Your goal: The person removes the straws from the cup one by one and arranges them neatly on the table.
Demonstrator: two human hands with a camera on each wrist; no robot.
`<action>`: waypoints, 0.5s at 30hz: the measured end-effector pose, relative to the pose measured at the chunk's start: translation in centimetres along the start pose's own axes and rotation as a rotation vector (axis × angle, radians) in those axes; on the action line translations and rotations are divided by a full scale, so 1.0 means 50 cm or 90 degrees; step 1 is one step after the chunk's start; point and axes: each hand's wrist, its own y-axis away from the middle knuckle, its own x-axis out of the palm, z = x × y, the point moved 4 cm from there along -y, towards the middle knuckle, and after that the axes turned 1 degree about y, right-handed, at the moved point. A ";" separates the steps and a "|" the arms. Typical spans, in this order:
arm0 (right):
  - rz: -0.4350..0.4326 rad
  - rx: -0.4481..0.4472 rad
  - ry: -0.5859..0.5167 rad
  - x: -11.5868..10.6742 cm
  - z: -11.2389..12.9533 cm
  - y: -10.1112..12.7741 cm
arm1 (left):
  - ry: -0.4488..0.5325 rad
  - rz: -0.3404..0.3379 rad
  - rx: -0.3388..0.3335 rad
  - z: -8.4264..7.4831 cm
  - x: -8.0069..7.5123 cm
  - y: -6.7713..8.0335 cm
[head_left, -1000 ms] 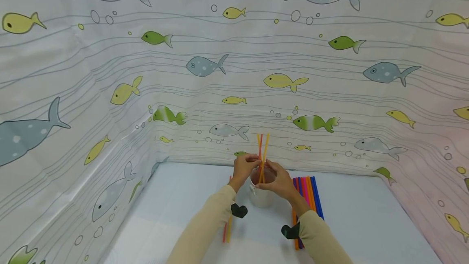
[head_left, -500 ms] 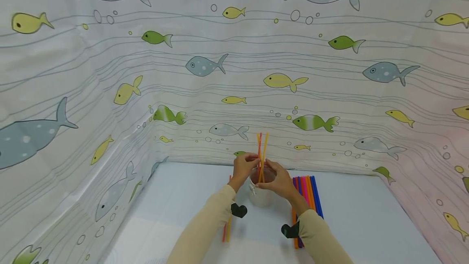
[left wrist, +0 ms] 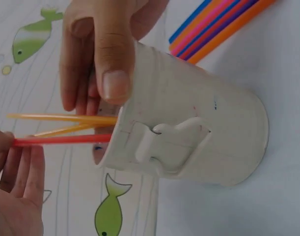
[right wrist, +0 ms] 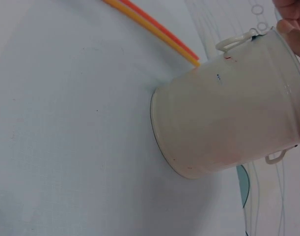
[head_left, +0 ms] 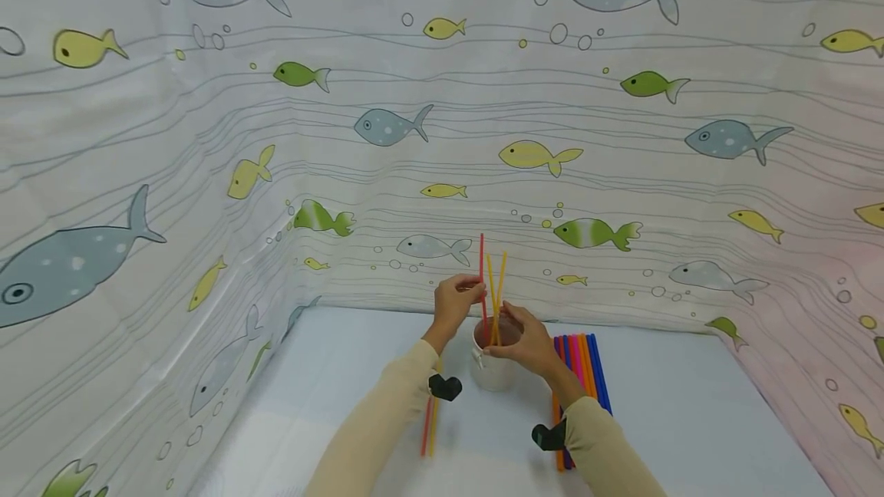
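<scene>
White metal bucket-shaped cup with small side handles (head_left: 492,363) upright mid pale blue tabletop (head_left: 691,420), fish-print curtain (head_left: 207,136) behind. Bundle of loose straws, blue to orange (head_left: 583,366), flat just right of cup; red and yellow pair (head_left: 428,428) flat to its left. Right hand (head_left: 528,343) at cup rim, thumb pressed on outer wall, fingers curled at rim. Left hand (head_left: 454,304) above cup, fingers pinching thin red plastic straw (head_left: 482,282), lower end inside cup. Two yellow straws (head_left: 496,294) standing in cup beside it.
</scene>
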 end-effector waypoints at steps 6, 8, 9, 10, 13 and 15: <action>-0.001 0.003 -0.003 0.000 0.003 0.003 | 0.021 -0.003 0.023 -0.044 -0.019 -0.011; 0.002 -0.001 -0.005 0.001 0.004 0.002 | 0.026 -0.010 0.034 -0.057 -0.028 -0.014; 0.004 -0.002 -0.005 0.001 0.005 0.002 | 0.031 -0.011 0.040 -0.062 -0.032 -0.016; 0.006 0.001 -0.004 0.002 0.004 0.001 | 0.040 -0.010 0.045 -0.067 -0.036 -0.017; 0.008 0.002 0.004 0.001 0.002 0.001 | 0.066 0.001 0.047 -0.079 -0.043 -0.020; 0.005 -0.001 0.004 -0.001 0.002 0.001 | 0.073 0.009 0.044 -0.084 -0.046 -0.021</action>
